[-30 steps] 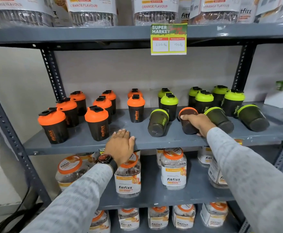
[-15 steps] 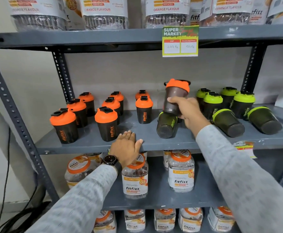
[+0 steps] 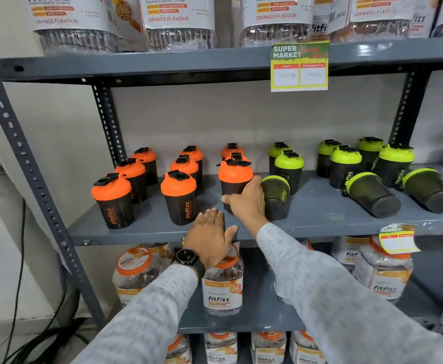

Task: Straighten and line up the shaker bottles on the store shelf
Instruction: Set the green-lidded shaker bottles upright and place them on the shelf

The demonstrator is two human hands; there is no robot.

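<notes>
My right hand grips the lower body of an orange-lidded shaker bottle, which stands upright at the front of the third orange row on the grey middle shelf. My left hand rests flat on the shelf's front edge, fingers spread. Several orange-lidded shakers stand upright in rows to the left. Right beside my right hand a green-lidded shaker lies tipped over. Two more green-lidded shakers lie on their sides at the right, in front of several upright green ones.
Large Fitfizz jars fill the shelf below and the shelf above. A yellow price tag hangs from the upper shelf edge. A slotted steel upright runs down the left. Black cables hang by the wall.
My right hand picked the lying orange-lidded shaker up from among the green ones, carried it left and set it upright in front of the third orange row. My left hand stayed on the shelf edge.
</notes>
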